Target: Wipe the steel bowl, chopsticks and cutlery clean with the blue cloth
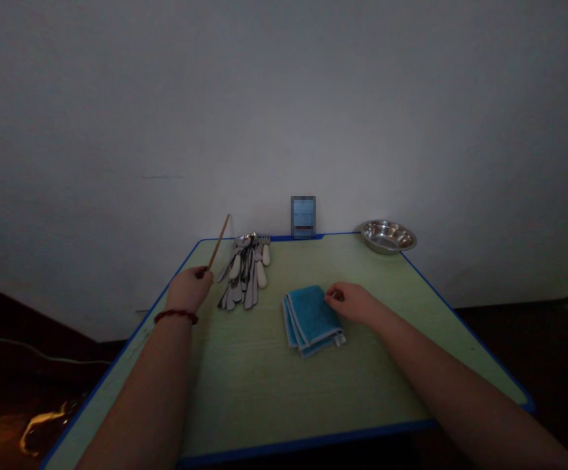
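Two hands occupy the table [264,391]. Left hand [189,289], clenched, grips a wooden stick [219,241] at its lower end, tilted up and held just clear of the cutlery pile [243,274]. Right hand [352,303] pinches the right edge of a folded blue towel [311,320] at table center. One steel bowl [388,236] sits at the far right corner.
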`<state>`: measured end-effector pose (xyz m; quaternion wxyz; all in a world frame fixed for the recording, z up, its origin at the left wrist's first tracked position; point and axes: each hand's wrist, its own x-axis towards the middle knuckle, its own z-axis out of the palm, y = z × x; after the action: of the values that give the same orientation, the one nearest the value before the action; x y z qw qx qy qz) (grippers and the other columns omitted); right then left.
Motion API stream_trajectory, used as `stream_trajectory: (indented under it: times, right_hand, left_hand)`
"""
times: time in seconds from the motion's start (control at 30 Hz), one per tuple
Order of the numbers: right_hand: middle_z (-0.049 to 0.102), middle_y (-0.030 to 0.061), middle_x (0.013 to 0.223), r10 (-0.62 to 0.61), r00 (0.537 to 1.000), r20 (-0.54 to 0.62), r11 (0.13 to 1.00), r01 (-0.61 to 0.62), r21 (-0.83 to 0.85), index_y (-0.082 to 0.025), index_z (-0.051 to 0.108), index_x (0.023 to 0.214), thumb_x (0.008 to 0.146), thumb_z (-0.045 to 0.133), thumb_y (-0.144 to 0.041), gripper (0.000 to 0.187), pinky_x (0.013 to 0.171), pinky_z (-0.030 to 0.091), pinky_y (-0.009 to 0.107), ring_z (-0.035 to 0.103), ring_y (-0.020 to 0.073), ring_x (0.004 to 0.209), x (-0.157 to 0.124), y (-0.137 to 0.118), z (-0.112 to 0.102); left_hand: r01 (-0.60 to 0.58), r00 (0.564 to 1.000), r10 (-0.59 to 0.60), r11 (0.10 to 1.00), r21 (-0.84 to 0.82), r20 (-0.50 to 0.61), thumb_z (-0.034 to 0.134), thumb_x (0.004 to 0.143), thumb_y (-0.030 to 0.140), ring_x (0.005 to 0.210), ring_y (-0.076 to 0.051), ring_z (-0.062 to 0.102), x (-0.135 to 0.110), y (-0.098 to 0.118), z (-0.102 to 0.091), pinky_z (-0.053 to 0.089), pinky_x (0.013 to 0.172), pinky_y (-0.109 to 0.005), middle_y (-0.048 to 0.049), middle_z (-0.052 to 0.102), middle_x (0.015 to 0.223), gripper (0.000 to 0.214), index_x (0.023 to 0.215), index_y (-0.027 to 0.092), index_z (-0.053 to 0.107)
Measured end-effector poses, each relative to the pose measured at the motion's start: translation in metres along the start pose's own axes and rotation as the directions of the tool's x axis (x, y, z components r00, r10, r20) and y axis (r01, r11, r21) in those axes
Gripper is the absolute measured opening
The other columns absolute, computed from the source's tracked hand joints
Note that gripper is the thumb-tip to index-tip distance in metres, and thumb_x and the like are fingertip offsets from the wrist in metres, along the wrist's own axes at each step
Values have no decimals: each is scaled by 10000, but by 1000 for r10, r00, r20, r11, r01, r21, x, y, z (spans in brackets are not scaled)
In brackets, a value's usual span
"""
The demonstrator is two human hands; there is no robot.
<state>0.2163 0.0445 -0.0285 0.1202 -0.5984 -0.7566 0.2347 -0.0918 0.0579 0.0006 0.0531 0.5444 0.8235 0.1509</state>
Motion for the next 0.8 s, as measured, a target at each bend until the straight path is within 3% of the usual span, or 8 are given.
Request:
stream_trajectory:
  times: [0.2,0.8]
  right_hand:
    - [640,40,786,-10,1000,-3,1000,10,4,-175,609,852,743,459,-319,235,611,383,216,559,125,693,-1,0,0]
    - [641,44,784,0,1000,-5,1000,0,3,-171,604,854,737,463,-324,238,601,384,215,562,126,689,-1,-1,0]
  left_hand:
    - [26,1000,-23,977,-213,18,401,680,336,581,-172,581,-1,-1,1,426,520,-236,-67,646,705,390,914,108,613]
    - [44,998,-36,988,-147,53,399,707,255,651,-195,620,7,-9,9,462,587,-258,-104,671,782,340,933,111,608]
